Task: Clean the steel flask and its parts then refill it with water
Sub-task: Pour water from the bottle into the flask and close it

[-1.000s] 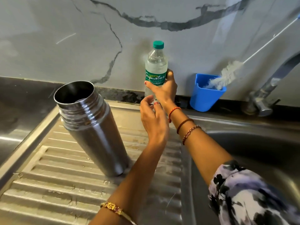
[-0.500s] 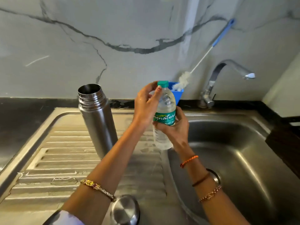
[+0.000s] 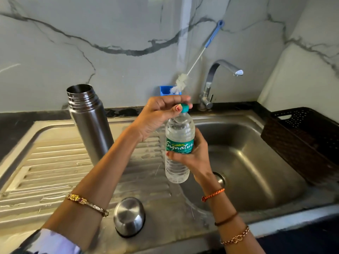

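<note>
Hands (image 3: pixel 157 116) (image 3: pixel 194 156) on bottle (image 3: pixel 178 143) over steel sink (image 3: pixel 256 162)

The left hand (image 3: pixel 156 118) has red-painted nails and, on its wrist, a gold bracelet (image 3: pixel 86 204) with ornate links. A pale sleeve (image 3: pixel 53 242), perhaps faintly patterned, shows at the frame's lower edge. The right hand (image 3: pixel 194 154) wears an orange thread band (image 3: pixel 213 194), a thin brown band (image 3: pixel 226 219) and a gold chain bracelet (image 3: pixel 235 235).
</note>
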